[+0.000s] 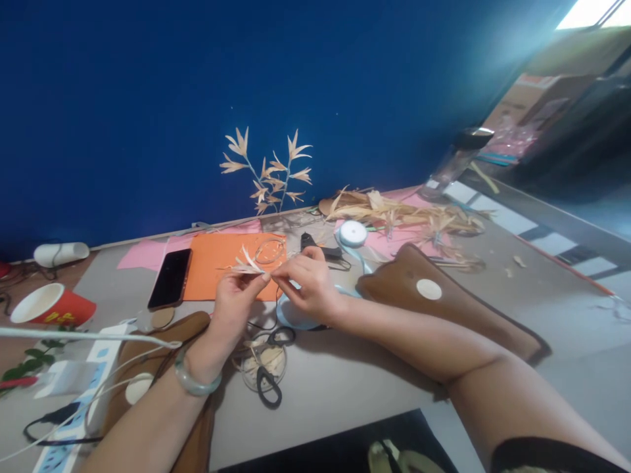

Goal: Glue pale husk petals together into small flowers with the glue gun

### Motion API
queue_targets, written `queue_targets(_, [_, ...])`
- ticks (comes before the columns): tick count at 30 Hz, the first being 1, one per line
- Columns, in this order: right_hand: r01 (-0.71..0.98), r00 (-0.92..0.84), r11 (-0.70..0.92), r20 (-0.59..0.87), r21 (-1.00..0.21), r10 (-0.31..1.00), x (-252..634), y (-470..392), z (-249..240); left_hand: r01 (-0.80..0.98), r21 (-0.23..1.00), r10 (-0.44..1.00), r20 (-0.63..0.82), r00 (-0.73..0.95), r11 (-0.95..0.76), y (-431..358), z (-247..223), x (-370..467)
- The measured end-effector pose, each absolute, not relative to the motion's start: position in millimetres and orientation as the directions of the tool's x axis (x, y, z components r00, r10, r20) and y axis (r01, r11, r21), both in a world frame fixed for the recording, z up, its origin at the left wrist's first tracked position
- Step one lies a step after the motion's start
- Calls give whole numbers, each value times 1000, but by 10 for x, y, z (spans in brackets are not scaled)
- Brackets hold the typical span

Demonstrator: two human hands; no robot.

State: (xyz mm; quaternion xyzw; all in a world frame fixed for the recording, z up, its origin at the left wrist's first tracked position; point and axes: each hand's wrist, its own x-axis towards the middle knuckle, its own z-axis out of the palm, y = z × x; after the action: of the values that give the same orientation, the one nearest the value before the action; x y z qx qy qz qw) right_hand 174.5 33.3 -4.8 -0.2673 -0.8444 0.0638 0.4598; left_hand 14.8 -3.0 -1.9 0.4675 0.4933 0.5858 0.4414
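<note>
My left hand [239, 299] pinches a small flower of pale, dried husk-like strips [249, 263] between thumb and fingers. Close beside it, the fingertips of my right hand [308, 282] are pressed together at the flower's base end; what they grip is too small to make out. Under my right hand lies a light blue round thing [290, 315], partly covered. Black-handled scissors [269, 387] rest across a round dish of pale scraps [273, 358] just in front of my hands. Behind them are a black glue gun [320, 248] and a spool of light blue ribbon [352, 233].
An orange sheet [202, 269] carries a phone [170, 279] at its left edge. Husk flowers on a branched stem [283, 177] stand by the blue wall. Dried husks [394, 213] lie behind right. A red paper cup [59, 305], power strip [89, 387] and brown cushion [444, 295] flank my arms.
</note>
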Motion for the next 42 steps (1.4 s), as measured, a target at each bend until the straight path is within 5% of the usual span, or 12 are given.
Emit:
queue_targets(3, [398, -440, 839, 725, -372, 530, 1757, 339, -49, -89, 990, 979, 90, -183, -108, -45, -8, 186])
queue_targets(8, [336, -422, 733, 601, -592, 679, 1748, 300, -24, -125, 981, 977, 125, -171, -148, -63, -10, 211])
queue_targets(17, [14, -460, 294, 255, -956, 850, 1704, 217, 45, -86, 988, 987, 114, -116, -125, -124, 38, 203])
queue_targets(42, [-181, -633, -42, 83, -983, 769, 1728, 176, 113, -204, 978, 992, 15, -124, -41, -131, 130, 220])
